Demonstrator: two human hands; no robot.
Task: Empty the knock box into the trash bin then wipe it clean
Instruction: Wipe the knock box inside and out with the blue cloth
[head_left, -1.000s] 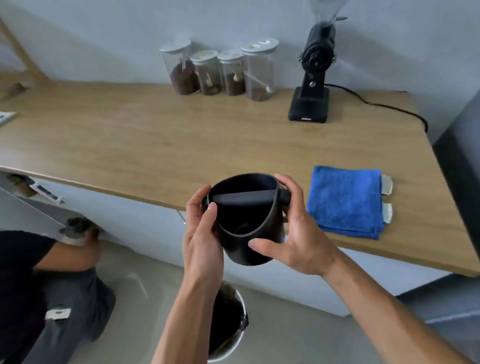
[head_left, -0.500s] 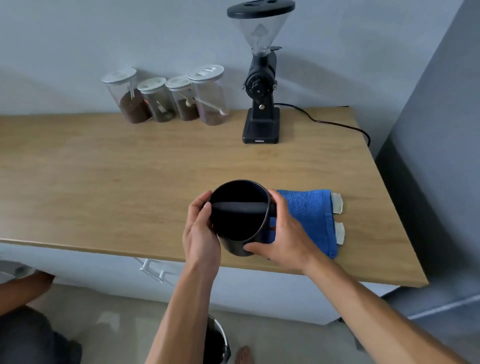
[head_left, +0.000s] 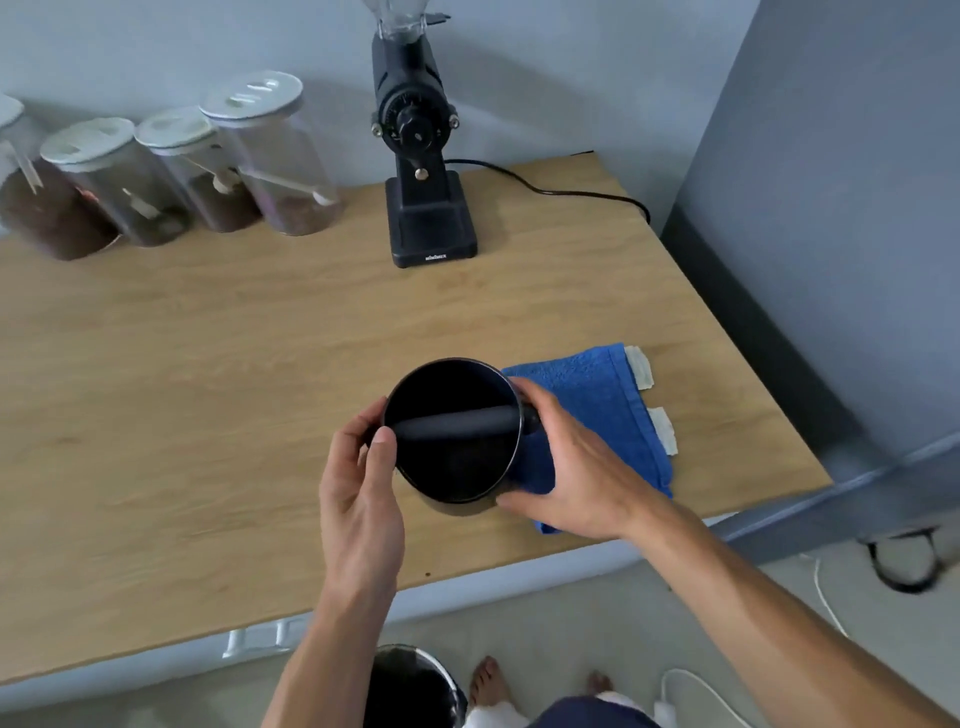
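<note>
A black round knock box (head_left: 451, 457) with a bar across its mouth stands upright over the wooden counter (head_left: 208, 415), and I look down into its dark inside. My left hand (head_left: 358, 488) grips its left side, thumb on the rim. My right hand (head_left: 576, 478) holds its right side, fingers wrapped around the wall. A folded blue cloth (head_left: 602, 400) lies on the counter just right of the box, partly under my right hand. The trash bin (head_left: 410, 686) stands on the floor below the counter's edge, behind my left forearm.
A black coffee grinder (head_left: 421, 171) stands at the back of the counter with its cord trailing right. Several clear jars (head_left: 156, 176) of coffee line the back left. A grey wall (head_left: 831, 208) closes the right side. My feet show on the floor.
The knock box has moved from over the bin, off the counter's edge, up and over the counter next to the blue cloth. Both hands kept their hold. My view has tilted down and closer.
</note>
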